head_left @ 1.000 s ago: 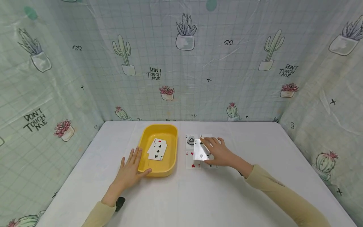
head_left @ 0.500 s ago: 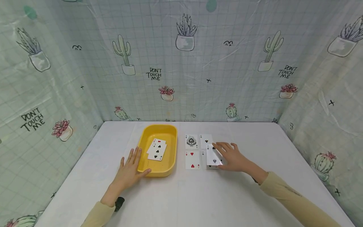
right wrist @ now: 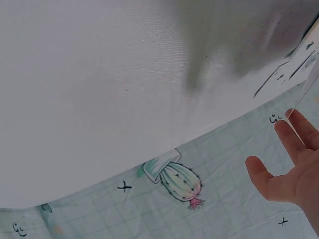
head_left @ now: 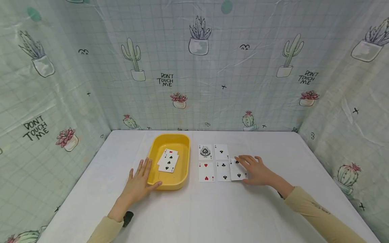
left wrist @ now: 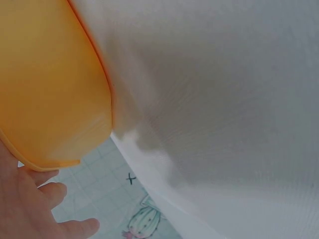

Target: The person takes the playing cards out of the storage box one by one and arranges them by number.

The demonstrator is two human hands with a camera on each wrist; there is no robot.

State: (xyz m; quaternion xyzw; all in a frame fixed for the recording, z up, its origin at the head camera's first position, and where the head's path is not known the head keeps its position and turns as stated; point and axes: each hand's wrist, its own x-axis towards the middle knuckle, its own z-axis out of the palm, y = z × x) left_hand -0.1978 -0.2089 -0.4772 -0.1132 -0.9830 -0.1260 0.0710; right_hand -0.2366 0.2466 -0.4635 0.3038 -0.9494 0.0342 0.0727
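My right hand holds a two of spades by its top and bottom edges, fingers on the far edge and thumb at the near one. The card lies low over the table, its left side right at the two of clubs. Left of that is a two of hearts; behind them lie an ace of spades and an ace of clubs. My left hand rests with spread fingers on the left rim of a yellow tray. In the right wrist view the hand shows at the right edge.
Inside the tray, a card with black spades overlaps one with red hearts. The tray stands just left of the card rows on a white table. A cactus-print cloth hangs behind the table and at both sides.
My right hand has carried the two of spades rightward and down from over the other cards to beside the two of clubs, uncovering them. The left hand and tray have stayed put.
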